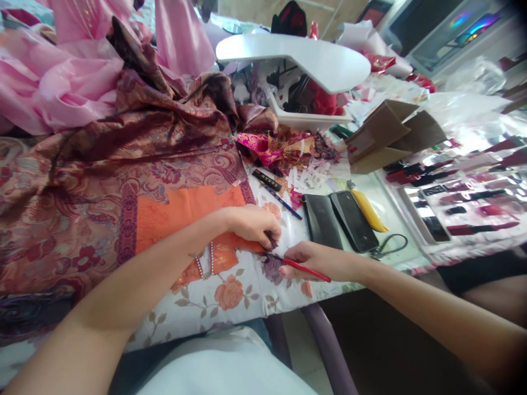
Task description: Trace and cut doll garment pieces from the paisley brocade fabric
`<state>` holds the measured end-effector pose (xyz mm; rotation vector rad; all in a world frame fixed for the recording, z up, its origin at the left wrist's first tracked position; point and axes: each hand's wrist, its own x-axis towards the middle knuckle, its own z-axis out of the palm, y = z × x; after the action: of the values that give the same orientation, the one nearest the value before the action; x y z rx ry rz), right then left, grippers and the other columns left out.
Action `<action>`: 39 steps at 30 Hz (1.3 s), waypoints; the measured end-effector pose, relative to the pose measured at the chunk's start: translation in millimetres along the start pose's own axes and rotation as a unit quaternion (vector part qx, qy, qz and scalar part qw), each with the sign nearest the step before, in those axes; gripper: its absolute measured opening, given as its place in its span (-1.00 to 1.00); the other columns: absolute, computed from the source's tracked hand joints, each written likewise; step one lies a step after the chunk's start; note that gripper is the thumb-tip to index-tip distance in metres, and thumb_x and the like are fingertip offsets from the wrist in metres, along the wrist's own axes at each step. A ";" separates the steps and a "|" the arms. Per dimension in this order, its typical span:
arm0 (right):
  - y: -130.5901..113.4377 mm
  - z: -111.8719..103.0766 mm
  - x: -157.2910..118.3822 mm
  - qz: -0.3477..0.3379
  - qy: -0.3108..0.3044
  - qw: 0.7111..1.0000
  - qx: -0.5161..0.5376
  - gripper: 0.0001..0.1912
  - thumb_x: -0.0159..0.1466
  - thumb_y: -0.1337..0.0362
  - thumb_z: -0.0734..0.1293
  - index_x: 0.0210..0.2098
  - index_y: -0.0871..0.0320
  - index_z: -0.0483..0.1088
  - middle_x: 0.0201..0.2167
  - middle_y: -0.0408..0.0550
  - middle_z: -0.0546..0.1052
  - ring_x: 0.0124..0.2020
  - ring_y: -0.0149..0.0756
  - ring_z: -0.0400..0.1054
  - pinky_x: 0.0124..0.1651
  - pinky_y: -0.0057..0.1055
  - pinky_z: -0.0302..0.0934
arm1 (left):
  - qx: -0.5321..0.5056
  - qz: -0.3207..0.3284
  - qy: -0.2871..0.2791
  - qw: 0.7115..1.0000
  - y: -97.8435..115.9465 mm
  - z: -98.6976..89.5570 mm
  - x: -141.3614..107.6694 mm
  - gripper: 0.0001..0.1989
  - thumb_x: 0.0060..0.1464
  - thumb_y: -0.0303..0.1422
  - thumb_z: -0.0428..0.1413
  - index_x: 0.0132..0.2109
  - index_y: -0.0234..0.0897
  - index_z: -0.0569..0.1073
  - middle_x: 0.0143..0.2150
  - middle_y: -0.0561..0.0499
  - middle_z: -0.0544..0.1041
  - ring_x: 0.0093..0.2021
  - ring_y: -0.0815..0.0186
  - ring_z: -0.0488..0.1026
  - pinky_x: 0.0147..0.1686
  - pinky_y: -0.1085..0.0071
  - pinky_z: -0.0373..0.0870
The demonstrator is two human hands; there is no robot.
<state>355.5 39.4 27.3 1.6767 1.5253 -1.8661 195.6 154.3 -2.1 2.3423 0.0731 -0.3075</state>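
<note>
My left hand (256, 226) is closed in a pinch over the right edge of an orange fabric piece (181, 206). Between its fingertips shows a small dark scrap (270, 239), too small to make out fully. My right hand (310, 258) is closed around a slim red-handled tool (308, 270), whose dark tip points left, just below the left fingertips. Whether the tip touches the scrap is unclear. Patterned brocade fabric (61, 181) lies around the orange piece, partly hidden by my left forearm. Two beaded strips (212, 258) lie near that forearm.
A floral cloth (230, 293) covers the table's front edge. To the right lie a blue pencil (284, 202), a black wallet (323, 219), a black case (354, 219) and a yellow pouch (368, 210). Behind stand a white lamp (296, 55) and a cardboard box (382, 134).
</note>
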 end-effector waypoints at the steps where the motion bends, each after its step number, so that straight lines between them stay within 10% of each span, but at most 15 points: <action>1: -0.3 -0.7 0.3 -0.001 -0.003 1.000 -0.001 -0.39 0.01 -0.30 0.32 -0.61 0.14 0.12 -0.67 -0.28 0.05 -0.62 -0.47 0.03 -0.55 -0.47 -0.01 | 0.000 0.000 0.000 1.000 -0.2 0.1 0.0 -0.92 0.05 -0.39 0.14 -0.28 -0.21 0.53 -0.30 0.12 0.56 -0.33 0.39 0.41 -0.47 0.51 0.09; 25: 2.2 -3.9 6.3 -0.017 -0.027 0.999 0.022 -0.42 0.10 -0.22 0.30 -0.60 0.14 0.10 -0.66 -0.30 0.00 -0.63 -0.52 -0.11 -0.57 -0.47 -0.24 | 0.015 -0.007 -0.007 1.000 1.4 -0.8 -0.2 -0.92 0.07 -0.38 0.14 -0.27 -0.21 0.53 -0.29 0.11 0.56 -0.31 0.38 0.41 -0.46 0.50 0.10; 39: 9.4 4.8 3.1 -0.013 0.000 0.998 0.063 -0.46 0.07 -0.19 0.36 -0.55 0.17 0.21 -0.64 -0.25 0.15 -0.61 -0.44 0.18 -0.57 -0.51 0.00 | 0.005 -0.004 0.002 1.000 2.0 -0.6 -0.6 -0.90 0.07 -0.40 0.15 -0.25 -0.22 0.55 -0.28 0.10 0.56 -0.32 0.39 0.41 -0.46 0.51 0.10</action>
<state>358.2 32.9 18.9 1.7168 1.4626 -2.0145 195.4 153.4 -0.2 2.3535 0.0825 -0.3073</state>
